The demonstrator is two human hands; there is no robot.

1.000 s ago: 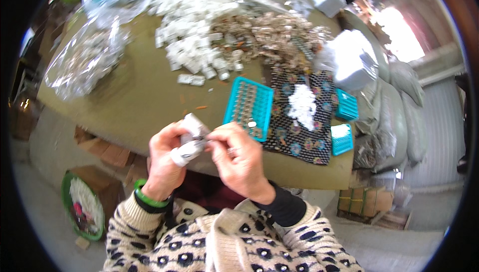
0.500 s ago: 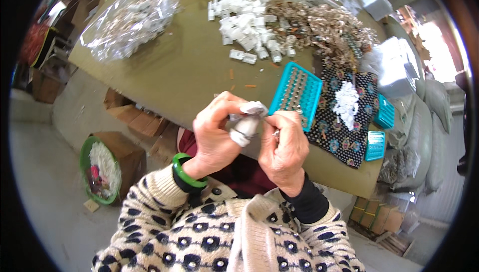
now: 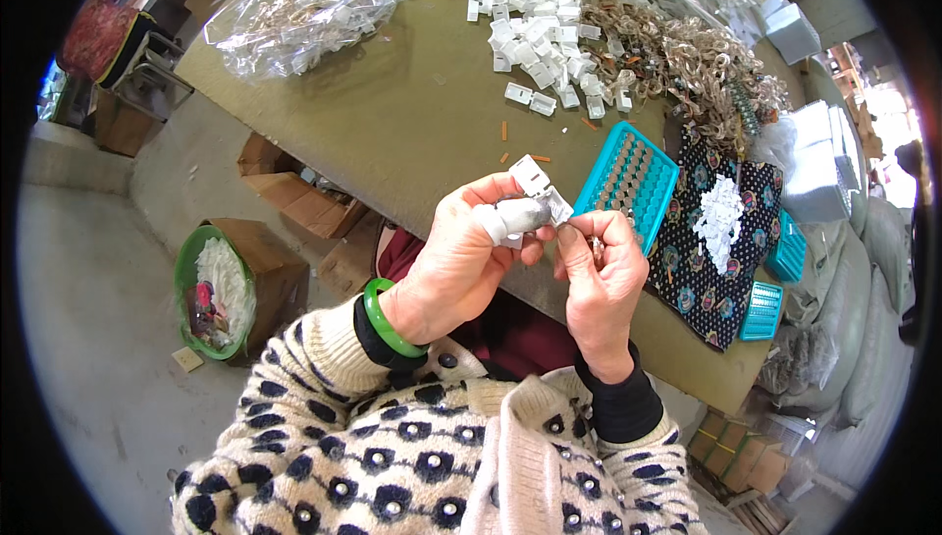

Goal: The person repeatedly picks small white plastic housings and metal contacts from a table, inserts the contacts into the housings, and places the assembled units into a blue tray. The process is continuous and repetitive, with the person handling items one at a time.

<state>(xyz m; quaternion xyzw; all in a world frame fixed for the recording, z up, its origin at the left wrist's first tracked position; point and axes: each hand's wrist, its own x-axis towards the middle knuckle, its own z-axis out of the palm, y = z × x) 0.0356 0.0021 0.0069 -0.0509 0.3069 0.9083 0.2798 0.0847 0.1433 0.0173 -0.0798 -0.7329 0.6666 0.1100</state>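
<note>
My left hand (image 3: 456, 250) holds a small white hinged plastic case (image 3: 540, 185), which stands open. A digit of that hand wears a white wrap (image 3: 502, 221) with a grey, stained tip, pressed against the case. The fingertips of my right hand (image 3: 601, 285) are pinched together at the case's lower right corner. Something small and shiny (image 3: 596, 248) shows among my curled right fingers, too small to name. Just beyond my right hand lies a turquoise tray (image 3: 653, 182) with rows of small round metallic pieces.
Many white cases (image 3: 540, 39) lie heaped at the back, beside a tangle of brownish clear strands (image 3: 687, 64). A clear bag (image 3: 304, 15) sits back left. Small white pieces (image 3: 718, 226) rest on dark patterned cloth (image 3: 687, 285). A green basin (image 3: 186, 275) stands on the floor.
My hands have turned, so the white case now shows open between them. My right fingertips have come against its corner. The whole view has shifted, with the table appearing further right.
</note>
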